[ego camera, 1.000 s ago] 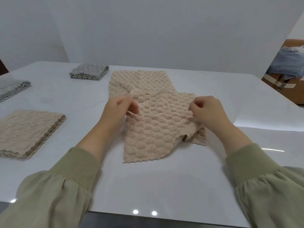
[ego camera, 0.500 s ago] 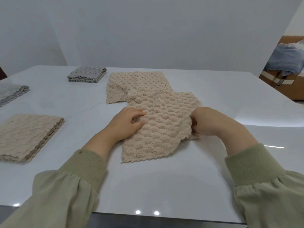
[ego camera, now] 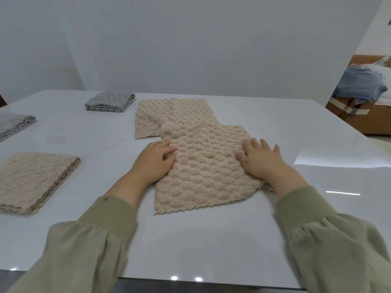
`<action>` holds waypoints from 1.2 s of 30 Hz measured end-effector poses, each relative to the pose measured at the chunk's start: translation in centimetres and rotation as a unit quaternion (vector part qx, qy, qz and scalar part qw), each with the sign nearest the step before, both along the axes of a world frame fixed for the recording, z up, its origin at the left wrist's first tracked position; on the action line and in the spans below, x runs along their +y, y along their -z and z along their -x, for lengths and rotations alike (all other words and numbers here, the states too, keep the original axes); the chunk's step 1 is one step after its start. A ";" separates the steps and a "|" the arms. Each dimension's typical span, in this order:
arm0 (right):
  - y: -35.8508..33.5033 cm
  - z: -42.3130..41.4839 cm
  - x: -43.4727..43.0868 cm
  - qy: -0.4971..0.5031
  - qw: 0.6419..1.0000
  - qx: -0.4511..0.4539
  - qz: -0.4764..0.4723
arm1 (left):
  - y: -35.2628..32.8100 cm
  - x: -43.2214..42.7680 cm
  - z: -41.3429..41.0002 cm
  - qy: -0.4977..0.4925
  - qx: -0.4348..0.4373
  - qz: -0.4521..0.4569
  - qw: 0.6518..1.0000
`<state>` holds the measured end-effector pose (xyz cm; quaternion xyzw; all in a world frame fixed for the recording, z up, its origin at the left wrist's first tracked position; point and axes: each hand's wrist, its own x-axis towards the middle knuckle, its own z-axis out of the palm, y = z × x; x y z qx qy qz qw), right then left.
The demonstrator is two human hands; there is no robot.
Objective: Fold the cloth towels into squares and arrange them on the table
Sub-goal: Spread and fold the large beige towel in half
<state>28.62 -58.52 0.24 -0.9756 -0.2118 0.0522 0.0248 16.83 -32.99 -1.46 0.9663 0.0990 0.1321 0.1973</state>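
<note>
A beige bobble-textured towel lies in the middle of the white table, its near part folded over askew onto the far part. My left hand rests on the fold's left edge with fingers loosely bent on the cloth. My right hand lies flat on the right side, fingers spread and pressing down. Three folded towels sit to the left: a beige one, a grey one at the back, and another grey one at the left edge.
A cardboard box with blue cloth on it stands off the table at the right. A white wall rises behind the table. The table's front edge runs close under my sleeves.
Both hands have let go of the pinched towel edges and come down onto the cloth. My right hand has opened from under the fold's right edge to lie flat on top.
</note>
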 end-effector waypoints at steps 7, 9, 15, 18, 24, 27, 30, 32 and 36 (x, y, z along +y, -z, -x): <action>-0.4 0.1 0.7 -0.102 0.989 -0.013 -0.105 | -0.9 -1.1 0.9 0.026 -0.141 -0.027 0.989; -0.7 0.4 0.9 -0.126 0.981 0.024 -0.143 | -1.9 -4.0 2.0 0.107 -0.206 -0.021 0.972; -1.8 -0.5 -1.3 -0.038 0.935 0.107 -0.335 | -1.5 -14.3 1.8 0.322 -0.167 -0.081 0.928; -1.2 -1.4 -1.8 0.005 0.898 0.074 -0.433 | -0.9 -17.2 0.4 0.309 -0.191 -0.176 0.915; -1.0 -2.0 -1.9 0.030 0.880 0.082 -0.467 | -0.5 -19.9 -2.0 0.231 -0.172 -0.259 0.922; -0.8 -2.2 -2.0 0.026 0.880 0.090 -0.465 | -0.3 -19.9 -2.1 0.243 -0.158 -0.150 0.945; -1.1 -2.2 -2.3 0.026 0.880 0.101 -0.464 | -1.3 -18.9 -0.8 0.297 -0.078 0.008 0.952; -1.4 -2.0 -2.5 0.009 0.894 0.106 -0.434 | -3.2 -17.2 0.5 0.322 0.016 0.150 0.935; -1.1 -1.9 -2.6 -0.083 0.981 0.083 -0.156 | -5.9 -12.6 1.3 0.214 0.003 0.363 0.907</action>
